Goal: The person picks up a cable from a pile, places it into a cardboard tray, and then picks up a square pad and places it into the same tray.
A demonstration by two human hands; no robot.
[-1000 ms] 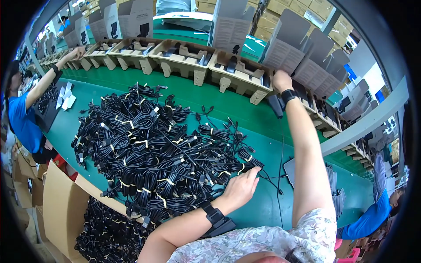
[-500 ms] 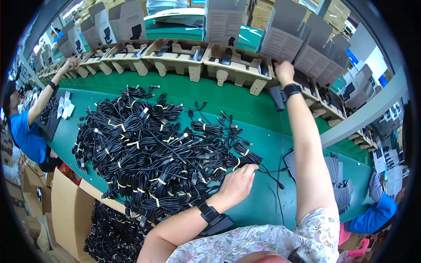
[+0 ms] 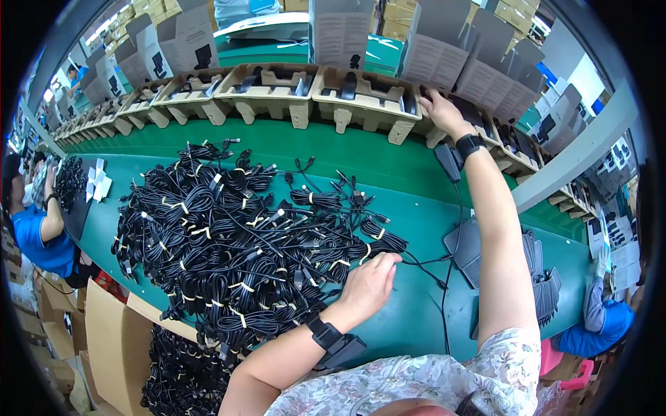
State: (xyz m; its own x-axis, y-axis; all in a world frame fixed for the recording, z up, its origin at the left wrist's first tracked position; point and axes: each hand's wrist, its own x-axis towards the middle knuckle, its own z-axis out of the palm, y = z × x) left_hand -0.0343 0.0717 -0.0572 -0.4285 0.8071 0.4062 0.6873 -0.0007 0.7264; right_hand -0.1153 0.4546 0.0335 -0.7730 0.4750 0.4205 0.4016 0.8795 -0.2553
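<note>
My left hand (image 3: 368, 286) lies at the right edge of a large heap of black cables (image 3: 243, 236), each bundle tied with a pale twist tie. Its fingers are curled together beside a cable bundle (image 3: 383, 240); what they hold, if anything, is hidden. My right hand (image 3: 445, 115) reaches forward to the row of brown pulp trays, its fingers stretched apart at the end of one tray (image 3: 368, 98). No object shows between them. Black straps with small black boxes are on both wrists, and a thin cable (image 3: 458, 229) hangs from the right box (image 3: 448, 163).
Open grey printed cartons (image 3: 340, 35) stand behind the trays. Flat dark grey pieces (image 3: 541, 281) lie stacked right of my right arm. A metal post (image 3: 583, 159) slants at the right. A cardboard box (image 3: 107, 333) with more cables is below left. Co-workers in blue sit at both sides.
My right hand has gone from closed to spread fingers at the tray. The left hand has barely moved. The left co-worker's arm has dropped from the trays to the table.
</note>
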